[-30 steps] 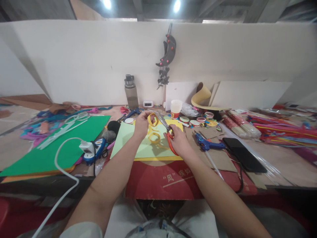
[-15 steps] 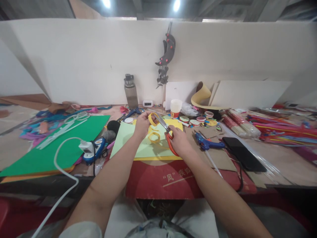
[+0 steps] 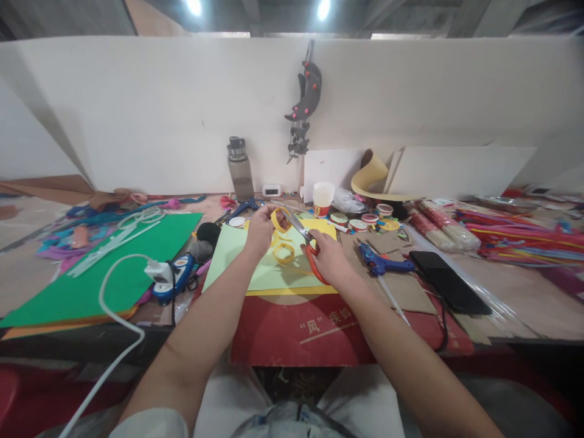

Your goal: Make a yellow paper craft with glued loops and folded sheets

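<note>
Between the fingers of my left hand is a curled yellow strip, held up above the sheets. My right hand is closed around orange-handled scissors. Their metal blades point up and left and meet the curled strip at its right side; whether they touch it I cannot make out. Under the hands, a second yellow ring of strip shows over pale green paper. Yellow paper sticks out from beneath the green sheet.
A blue glue gun and a black phone lie to the right. Left are green sheets and a power strip with a white plug. Behind stand a bottle, a paper cup and small tubs.
Hardly anything differs. The hanging yellow ring has shifted slightly, and the whole view has moved a little; both hands keep their holds.
</note>
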The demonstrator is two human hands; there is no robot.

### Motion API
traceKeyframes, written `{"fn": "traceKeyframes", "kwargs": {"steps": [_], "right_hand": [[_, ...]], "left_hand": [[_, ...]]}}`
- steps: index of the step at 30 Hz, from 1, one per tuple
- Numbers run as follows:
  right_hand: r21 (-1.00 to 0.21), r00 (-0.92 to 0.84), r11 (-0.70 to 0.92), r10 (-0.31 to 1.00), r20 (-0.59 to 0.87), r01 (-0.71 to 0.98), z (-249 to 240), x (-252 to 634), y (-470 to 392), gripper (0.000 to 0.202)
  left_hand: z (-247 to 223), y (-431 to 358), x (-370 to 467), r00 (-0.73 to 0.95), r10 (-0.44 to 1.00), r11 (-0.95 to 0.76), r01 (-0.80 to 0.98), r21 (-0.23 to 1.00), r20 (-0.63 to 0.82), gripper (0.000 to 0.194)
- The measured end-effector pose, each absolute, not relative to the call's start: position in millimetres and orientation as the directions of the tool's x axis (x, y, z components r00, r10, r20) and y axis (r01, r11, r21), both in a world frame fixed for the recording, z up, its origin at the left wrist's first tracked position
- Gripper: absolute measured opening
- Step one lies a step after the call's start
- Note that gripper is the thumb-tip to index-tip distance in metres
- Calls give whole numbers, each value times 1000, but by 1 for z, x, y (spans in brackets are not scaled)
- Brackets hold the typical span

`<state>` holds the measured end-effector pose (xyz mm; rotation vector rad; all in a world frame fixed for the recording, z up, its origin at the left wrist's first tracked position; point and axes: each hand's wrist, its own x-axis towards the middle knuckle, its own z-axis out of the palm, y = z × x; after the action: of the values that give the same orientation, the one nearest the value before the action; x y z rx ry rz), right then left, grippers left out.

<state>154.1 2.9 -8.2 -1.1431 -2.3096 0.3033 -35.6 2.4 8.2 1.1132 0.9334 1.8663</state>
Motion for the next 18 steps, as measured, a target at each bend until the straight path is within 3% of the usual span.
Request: {"fn": "traceKeyframes", "kwargs": {"steps": [9,18], "right_hand": [[-413,-484,618,784,389,669,-10,153,3,30],[-339,-498,605,792,354,720,-11,155,3,27]], "left_hand": [[3,6,-36,-359,831,-504,-165,848,424,26],[11,0,-33,-304,884,-430,-226,874,356,33]]}}
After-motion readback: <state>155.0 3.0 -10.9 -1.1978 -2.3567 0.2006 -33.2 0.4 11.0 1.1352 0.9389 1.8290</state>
